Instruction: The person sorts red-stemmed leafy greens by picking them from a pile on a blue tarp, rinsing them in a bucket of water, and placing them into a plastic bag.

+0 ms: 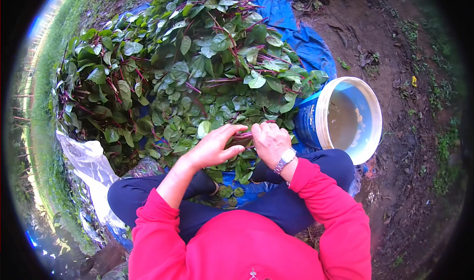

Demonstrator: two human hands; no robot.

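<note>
A big heap of green leafy plants with reddish-purple stems [187,67] lies on a blue tarp [291,28] in front of me. My left hand [215,146] rests flat on a small bunch of leafy stems [240,139] at the near edge of the heap, fingers stretched toward the right. My right hand [269,140], with a metal wristwatch [285,160] on its wrist, is curled around the same bunch from the right side. Both sleeves are red, and my legs in dark trousers are folded below the hands.
A white-rimmed blue bucket [316,127] holding murky water stands at my right knee. Bare brown soil [405,131] spreads to the right. A crumpled white plastic sheet [89,166] lies at the left. Grass borders the far left.
</note>
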